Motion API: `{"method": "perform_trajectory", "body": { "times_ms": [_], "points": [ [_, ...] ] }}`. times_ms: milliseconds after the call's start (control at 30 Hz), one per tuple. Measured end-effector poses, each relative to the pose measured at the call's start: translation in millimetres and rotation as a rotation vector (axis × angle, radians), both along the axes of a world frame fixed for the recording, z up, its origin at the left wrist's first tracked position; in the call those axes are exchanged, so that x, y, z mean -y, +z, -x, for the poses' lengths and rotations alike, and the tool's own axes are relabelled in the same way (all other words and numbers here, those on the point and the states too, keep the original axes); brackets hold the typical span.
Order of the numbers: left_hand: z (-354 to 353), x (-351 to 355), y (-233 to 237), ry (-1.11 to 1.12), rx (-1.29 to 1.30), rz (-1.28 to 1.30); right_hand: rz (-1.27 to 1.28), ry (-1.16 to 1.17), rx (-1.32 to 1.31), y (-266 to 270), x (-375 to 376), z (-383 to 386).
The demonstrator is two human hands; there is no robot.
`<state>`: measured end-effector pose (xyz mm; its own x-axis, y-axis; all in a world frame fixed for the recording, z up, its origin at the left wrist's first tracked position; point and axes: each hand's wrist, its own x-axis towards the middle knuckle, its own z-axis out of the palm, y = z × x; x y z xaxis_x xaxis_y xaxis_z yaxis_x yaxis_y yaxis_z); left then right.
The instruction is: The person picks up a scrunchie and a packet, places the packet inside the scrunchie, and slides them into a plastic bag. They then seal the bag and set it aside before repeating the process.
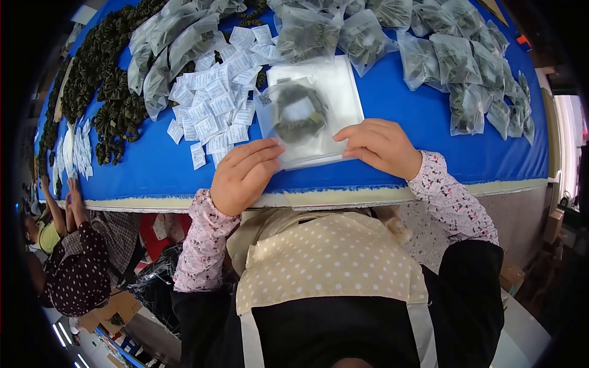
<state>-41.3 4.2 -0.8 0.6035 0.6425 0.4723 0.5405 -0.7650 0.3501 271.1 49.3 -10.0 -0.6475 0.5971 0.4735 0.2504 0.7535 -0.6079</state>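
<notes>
In front of me lies a clear plastic bag with a dark green scrunchie and a small white printed packet inside. It rests on a stack of flat, whitish plastic bags. My left hand has its fingers closed at the bag's lower left corner. At the lower right edge, the thumb and fingers of my right hand are pinched together on the bag. How far each pinch takes in the sheets beneath is hidden.
Left of the stack is a heap of white printed packets. Loose dark green scrunchies pile up farther left. Filled bags lie at the back and right of the blue table. Another person's hands touch the table's left end.
</notes>
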Motion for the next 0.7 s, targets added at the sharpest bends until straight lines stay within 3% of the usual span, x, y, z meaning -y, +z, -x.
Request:
{"method": "perform_trajectory", "body": {
  "times_ms": [100,267,400,600,700],
  "points": [
    [-2.0,0.1,-2.1,0.031,0.06,0.037,0.094,-0.014,-0.04,-3.9,-1.9,1.9],
    [-11.2,6.5,-8.8,0.284,0.326,0.241,0.301,-0.197,0.049,-1.5,-0.7,13.3],
    [-22.0,9.4,-10.9,0.533,0.56,0.548,0.446,-0.311,0.017,-0.1,-6.2,25.4],
    [-37.6,2.4,-5.6,0.693,0.601,0.705,0.481,-0.392,0.094,-5.0,-14.6,39.4],
    [-42.2,-3.9,0.6,0.822,0.345,0.667,0.406,-0.54,0.229,6.5,-15.0,50.6]
  ]
}}
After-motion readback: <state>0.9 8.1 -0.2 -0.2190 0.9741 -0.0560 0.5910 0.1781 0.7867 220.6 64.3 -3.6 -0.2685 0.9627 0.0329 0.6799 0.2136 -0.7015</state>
